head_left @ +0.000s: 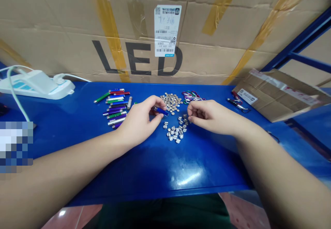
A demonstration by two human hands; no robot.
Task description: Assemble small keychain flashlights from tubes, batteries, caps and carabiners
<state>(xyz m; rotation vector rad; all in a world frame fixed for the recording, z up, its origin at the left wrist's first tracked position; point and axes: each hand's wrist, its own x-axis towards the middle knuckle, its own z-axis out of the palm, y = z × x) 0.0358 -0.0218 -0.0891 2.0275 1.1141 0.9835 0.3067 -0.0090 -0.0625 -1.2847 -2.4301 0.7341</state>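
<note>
Blue paint covers the desk [157, 177], and near its middle the left hand [137, 120] pinches a short blue tube [160, 111] between thumb and fingers, its grip closed. The right hand [213, 117] hangs low over the desk with its fingers curled inward; the grip looks nearly closed, but I cannot tell whether it holds anything small. Those fingers sit just beside a heap of slotted metal caps [176, 131]. Behind the heap lies a pile of round silver discs [171, 102], with coloured clips [192, 96] next to it. Left of the hands, coloured tubes [113, 106] lie side by side. A power strip [36, 84] sits at the desk's far left corner, and a cardboard sheet [279, 94] rests at the far right. Pinching near the tube's end should keep it steady above the loose pieces.
</note>
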